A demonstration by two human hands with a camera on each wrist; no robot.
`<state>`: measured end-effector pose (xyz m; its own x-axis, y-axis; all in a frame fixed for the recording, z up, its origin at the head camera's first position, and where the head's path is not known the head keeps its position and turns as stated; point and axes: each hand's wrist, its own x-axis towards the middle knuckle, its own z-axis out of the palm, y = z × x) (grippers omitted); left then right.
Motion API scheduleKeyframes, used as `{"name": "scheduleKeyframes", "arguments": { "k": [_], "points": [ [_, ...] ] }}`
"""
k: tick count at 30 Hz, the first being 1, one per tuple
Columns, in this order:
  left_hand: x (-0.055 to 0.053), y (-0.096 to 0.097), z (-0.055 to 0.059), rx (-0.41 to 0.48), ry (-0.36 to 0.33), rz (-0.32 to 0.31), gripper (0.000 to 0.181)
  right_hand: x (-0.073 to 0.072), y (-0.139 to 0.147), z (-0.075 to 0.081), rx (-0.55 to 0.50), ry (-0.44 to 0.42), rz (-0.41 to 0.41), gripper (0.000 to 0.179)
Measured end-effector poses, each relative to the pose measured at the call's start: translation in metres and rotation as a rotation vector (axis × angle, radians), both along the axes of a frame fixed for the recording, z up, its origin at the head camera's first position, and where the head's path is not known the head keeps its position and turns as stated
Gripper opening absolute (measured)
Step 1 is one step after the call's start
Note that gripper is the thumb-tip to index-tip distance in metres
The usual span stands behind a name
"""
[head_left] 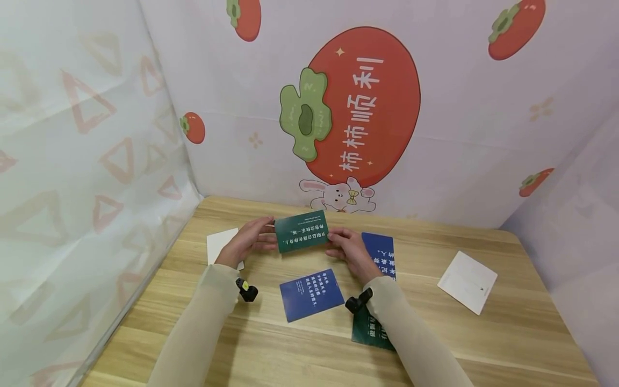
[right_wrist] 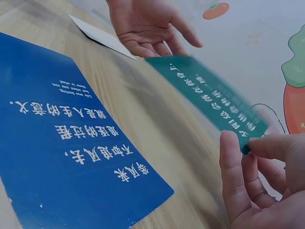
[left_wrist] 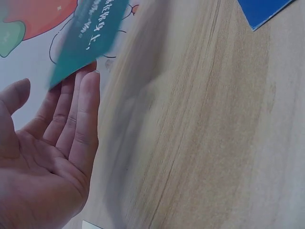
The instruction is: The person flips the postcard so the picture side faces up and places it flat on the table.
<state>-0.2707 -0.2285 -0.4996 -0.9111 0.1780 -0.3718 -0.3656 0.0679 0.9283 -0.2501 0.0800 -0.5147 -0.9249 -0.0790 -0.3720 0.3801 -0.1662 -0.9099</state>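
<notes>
A green card with white lettering is held up over the far part of the table. My right hand pinches its near right corner between thumb and fingers, as the right wrist view shows. At the card's other end, my left hand has its fingers extended, with the fingertips behind the card's edge. The left thumb stands away from the card. Nearer on the table lies a blue card with white writing, between my two forearms.
Under my right forearm lie another blue card and another green card, both partly covered. One white card lies beside my left hand, another white card at the right. A printed cloth wall rises behind the wooden table.
</notes>
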Motion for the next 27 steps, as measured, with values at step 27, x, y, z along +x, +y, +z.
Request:
{"name": "scheduleKeyframes", "arguments": {
  "k": [27],
  "points": [
    [0.0059,0.0042,-0.0029,-0.148,0.005,-0.084,0.05,0.0059,0.0015,0.0045,0.126,0.015,-0.014,0.029]
  ]
}}
